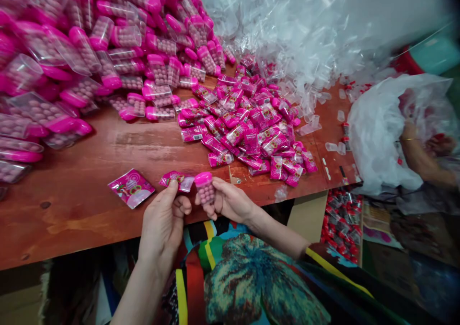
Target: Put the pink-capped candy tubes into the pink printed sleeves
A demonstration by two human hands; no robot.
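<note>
While both hands meet just over the near edge of the long red-brown wooden table (79, 186), it all comes down to one narrow gap! Left hand (163, 219), thumb on top, pinches a small glossy pink printed plastic sleeve (179, 177), its pale see-through end pointing right. Right hand (232, 200) pinches a small clear plastic bottle of pink balls with a bright pink cap (206, 191), thumb side at its right, fingertips curling behind and below. And look at the angles: the bottle stands cap away from the body, only slightly tilted, while the sleeve's long axis runs left to right, so the two lie nearly square to each other. The bottle sits just right of that pale end, close enough that touching or apart, I cannot tell. Whether the sleeve's mouth is parted, I can't make out either. Over to the left, nearer the left hand, a flat pink printed packet-like piece (132, 188) lies on the wood. Beyond the right hand, there's the heap of pink-printed wrapped bottles (247, 128); farther off and left, the big mound of unwrapped pink-capped bottles (143, 52).
</note>
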